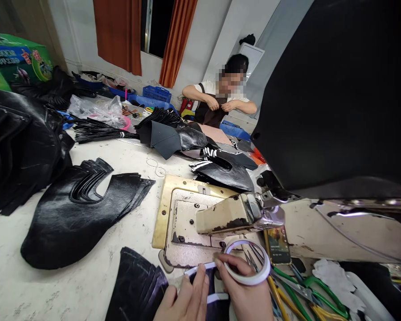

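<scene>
At the near edge of the table, my left hand (187, 298) lies with its fingers stretched out over a black leather-like piece (218, 310). Strips of white tape (218, 297) run across that piece. My right hand (245, 290) has a roll of white tape (256, 278) hooked around its fingers, and its thumb and index finger pinch near the upper strip's end. Left of my hands is a small stack of black leather-like pieces (133, 285). A larger stack of curved black pieces (76, 227) lies farther left. The sewing machine's bed plate (187, 254) is just beyond my fingers.
The machine's worn post (222, 216) and a large dark panel (337, 102) occupy the right side. Green-handled scissors (324, 294), yellow-handled tools (277, 296) and a phone (278, 247) lie right of my hand. A co-worker (217, 100) handles dark material across the table.
</scene>
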A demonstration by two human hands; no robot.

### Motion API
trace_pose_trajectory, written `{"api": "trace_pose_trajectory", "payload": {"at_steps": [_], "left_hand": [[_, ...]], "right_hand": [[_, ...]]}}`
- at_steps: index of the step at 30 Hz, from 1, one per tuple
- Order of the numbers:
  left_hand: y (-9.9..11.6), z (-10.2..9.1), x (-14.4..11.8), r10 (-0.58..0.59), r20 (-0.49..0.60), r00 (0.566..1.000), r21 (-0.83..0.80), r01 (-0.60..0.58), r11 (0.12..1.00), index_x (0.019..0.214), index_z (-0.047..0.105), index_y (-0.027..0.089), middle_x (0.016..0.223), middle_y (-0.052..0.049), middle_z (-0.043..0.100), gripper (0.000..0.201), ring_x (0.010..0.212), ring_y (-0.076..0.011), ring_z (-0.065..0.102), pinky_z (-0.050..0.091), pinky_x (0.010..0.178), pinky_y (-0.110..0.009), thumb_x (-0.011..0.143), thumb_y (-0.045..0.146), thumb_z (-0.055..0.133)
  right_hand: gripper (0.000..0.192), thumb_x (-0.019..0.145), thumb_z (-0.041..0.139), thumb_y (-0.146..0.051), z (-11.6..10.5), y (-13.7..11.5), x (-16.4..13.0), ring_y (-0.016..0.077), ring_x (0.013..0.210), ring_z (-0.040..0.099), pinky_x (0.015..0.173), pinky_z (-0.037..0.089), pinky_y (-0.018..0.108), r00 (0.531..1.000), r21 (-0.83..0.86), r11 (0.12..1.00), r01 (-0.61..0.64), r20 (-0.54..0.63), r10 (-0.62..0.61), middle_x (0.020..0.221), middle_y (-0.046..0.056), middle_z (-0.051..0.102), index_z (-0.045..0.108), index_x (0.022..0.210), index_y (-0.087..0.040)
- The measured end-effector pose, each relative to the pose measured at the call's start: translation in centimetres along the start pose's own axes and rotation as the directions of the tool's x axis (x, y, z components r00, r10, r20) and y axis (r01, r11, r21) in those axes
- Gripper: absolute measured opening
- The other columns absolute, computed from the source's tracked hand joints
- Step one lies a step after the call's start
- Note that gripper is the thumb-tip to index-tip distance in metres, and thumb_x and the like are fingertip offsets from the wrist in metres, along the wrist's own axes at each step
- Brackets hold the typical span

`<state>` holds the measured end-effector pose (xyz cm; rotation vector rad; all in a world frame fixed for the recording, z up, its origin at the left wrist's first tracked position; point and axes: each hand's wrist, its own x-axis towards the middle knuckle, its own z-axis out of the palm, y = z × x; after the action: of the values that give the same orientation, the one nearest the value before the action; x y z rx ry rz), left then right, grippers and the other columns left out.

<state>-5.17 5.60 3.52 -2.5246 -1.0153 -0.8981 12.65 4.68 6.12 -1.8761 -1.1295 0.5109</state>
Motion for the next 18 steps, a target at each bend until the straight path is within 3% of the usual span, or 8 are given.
{"api": "trace_pose_trajectory", "payload": {"at_steps": [5, 9, 13, 16, 18], "left_hand": [[0.0, -0.1, 0.1, 0.005, 0.023, 1.000, 0.012, -0.005, 1.000, 0.114, 0.072, 0.025, 0.123, 0.005, 0.071, 0.024, 0.097, -0.0179, 0.052, 0.035, 0.068, -0.030, 0.094, 0.027, 0.058], [0.3, 0.1, -0.1, -0.003, 0.013, 1.000, 0.013, 0.002, 1.000, 0.117, 0.070, 0.023, 0.123, 0.004, 0.071, 0.026, 0.096, -0.0180, 0.053, 0.038, 0.068, -0.030, 0.096, 0.023, 0.054], [-0.7, -0.1, -0.2, -0.036, 0.048, 0.998, -0.140, 0.042, 0.989, 0.127, 0.065, 0.018, 0.129, -0.001, 0.068, 0.035, 0.089, -0.0177, 0.058, 0.045, 0.068, -0.027, 0.094, 0.026, 0.055], [-2.2, -0.9, 0.4, -0.059, 0.089, 0.994, -0.326, 0.085, 0.941, 0.139, 0.054, 0.012, 0.138, -0.008, 0.061, 0.047, 0.106, -0.0190, 0.060, 0.052, 0.085, -0.026, 0.092, 0.021, 0.052], [-2.8, -1.5, 1.0, -0.069, 0.042, 0.997, -0.376, 0.080, 0.923, 0.141, 0.050, 0.010, 0.141, -0.011, 0.059, 0.053, 0.124, -0.0211, 0.054, 0.050, 0.098, -0.029, 0.089, 0.009, 0.047]], "right_hand": [[0.030, 0.078, 0.074, -0.053, 0.1, 0.6, -0.1, 0.0284, 0.085, 0.071, 0.088, 0.053, 0.041, 1.000, -0.015, 0.999, 0.028, -0.002, -0.028, 0.089, 0.009, 0.077, 0.078, 0.083, -0.023], [0.018, 0.084, 0.071, -0.042, 0.1, 0.7, 0.0, 0.0249, 0.083, 0.071, 0.082, 0.053, 0.035, 0.985, -0.058, 0.984, 0.171, 0.014, -0.171, 0.086, 0.007, 0.076, 0.076, 0.084, -0.024], [0.010, 0.086, 0.070, -0.032, -0.4, 0.0, 0.0, 0.0211, 0.081, 0.072, 0.080, 0.054, 0.030, 0.961, -0.041, 0.962, 0.270, 0.066, -0.267, 0.085, 0.004, 0.075, 0.076, 0.087, -0.025], [0.005, 0.086, 0.071, -0.031, -0.6, -1.5, -0.6, 0.0192, 0.079, 0.070, 0.074, 0.054, 0.026, 0.947, 0.076, 0.946, 0.315, 0.036, -0.319, 0.083, 0.002, 0.074, 0.075, 0.086, -0.029], [0.006, 0.087, 0.070, -0.030, -0.5, -2.6, -1.4, 0.0170, 0.070, 0.067, 0.063, 0.051, 0.024, 0.913, 0.185, 0.901, 0.391, 0.041, -0.405, 0.079, 0.001, 0.070, 0.074, 0.090, -0.032]]}}
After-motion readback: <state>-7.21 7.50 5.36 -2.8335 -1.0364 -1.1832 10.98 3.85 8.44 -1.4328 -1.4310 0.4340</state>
